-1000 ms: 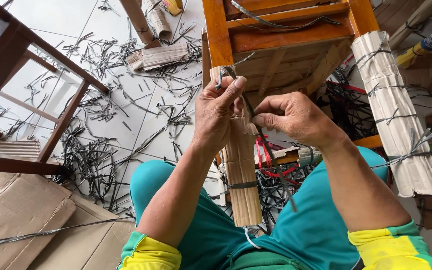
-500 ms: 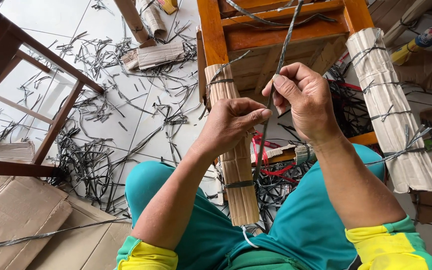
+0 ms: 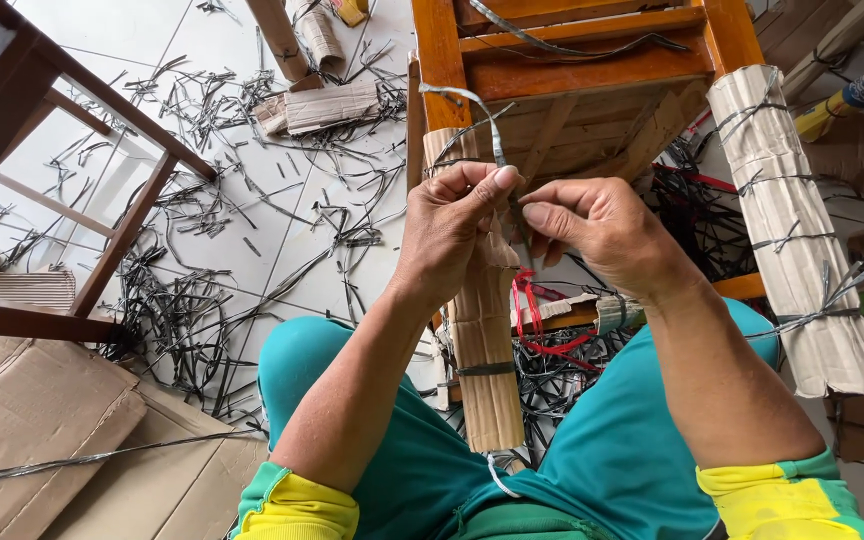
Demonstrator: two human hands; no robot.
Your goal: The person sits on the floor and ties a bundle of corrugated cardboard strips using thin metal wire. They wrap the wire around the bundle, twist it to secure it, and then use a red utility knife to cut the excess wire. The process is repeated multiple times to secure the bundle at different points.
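Strap offcuts (image 3: 202, 300) litter white tiled floor (image 3: 132, 40) beside cardboard (image 3: 32, 420).

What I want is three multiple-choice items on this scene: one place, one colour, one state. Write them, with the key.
1. The black strap scraps lie: A on the white tiled floor; B in a bucket; C on a shelf.
2. The trousers are: A red; B teal; C black.
3. The grey strap is: A wound on a reel; B knotted round a bottle; C pinched by left hand and right hand.
Key: A, scraps litter the tiles; B, both thighs show teal; C, fingertips of both hands close on it.
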